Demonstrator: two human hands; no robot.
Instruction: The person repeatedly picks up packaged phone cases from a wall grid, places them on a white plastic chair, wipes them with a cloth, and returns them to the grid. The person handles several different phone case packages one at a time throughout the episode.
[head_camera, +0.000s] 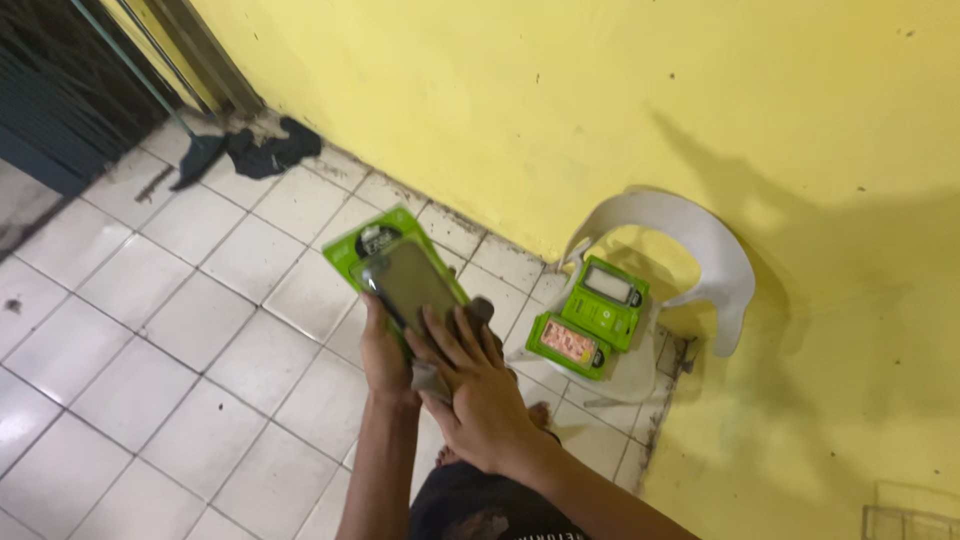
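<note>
My left hand (382, 350) holds a flat green package (372, 243) from below, with a dark phone or glass sheet (412, 282) lying on top of it. My right hand (482, 385) lies flat over the lower end of the dark sheet, and a small grey cloth (432, 378) shows under its palm. Both are held up over the white tiled floor (180, 330), in front of my body.
A white plastic chair (700, 250) stands against the yellow wall (600, 90) with two green boxes (604, 300) on its seat. A dark rag (265, 150) and a broom head (197, 160) lie by a dark doorway at the far left. My foot (540, 412) shows below.
</note>
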